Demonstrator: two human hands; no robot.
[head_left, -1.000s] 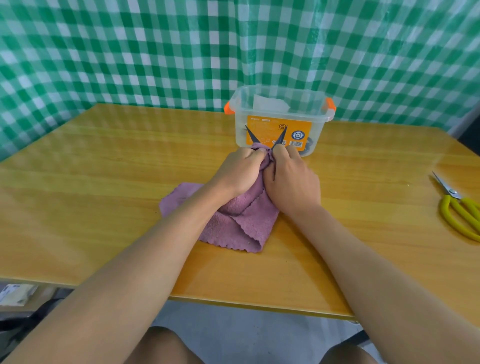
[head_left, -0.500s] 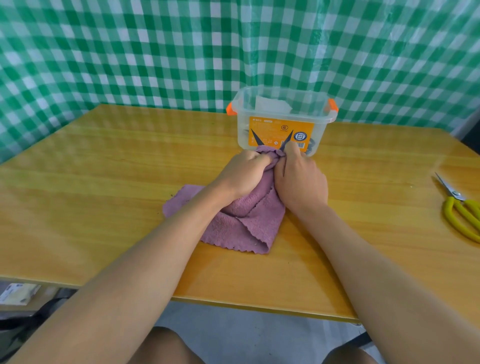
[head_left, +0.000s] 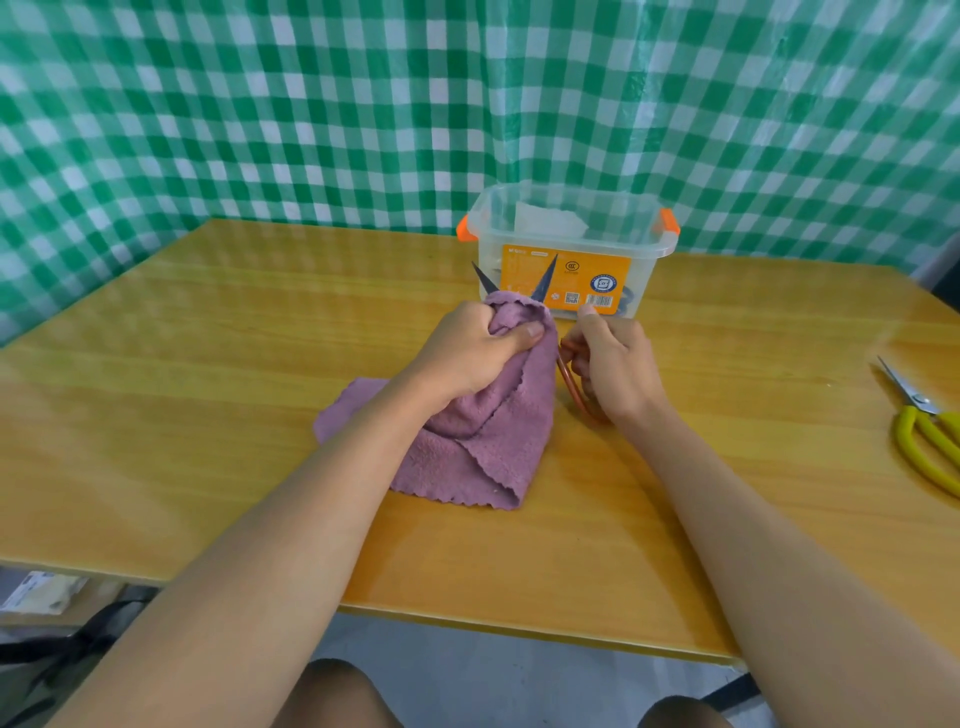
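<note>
A purple cloth (head_left: 483, 441) lies bunched on the wooden table (head_left: 208, 415). My left hand (head_left: 467, 353) grips the cloth's upper part, which is wrapped around a pair of scissors (head_left: 543, 283). Two dark blade tips stick out above the cloth, spread apart. My right hand (head_left: 613, 364) holds the scissors' reddish handle loop, which shows just right of the cloth. The rest of the scissors is hidden inside the cloth.
A clear plastic box (head_left: 569, 249) with orange latches and an orange label stands just behind the hands. Yellow-handled scissors (head_left: 930, 431) lie at the table's right edge. A green checked sheet (head_left: 363, 104) hangs behind the table.
My right hand has let go of the cloth and shifted right onto the reddish handle loop, now uncovered. The left hand keeps its grip on the cloth over the blades.
</note>
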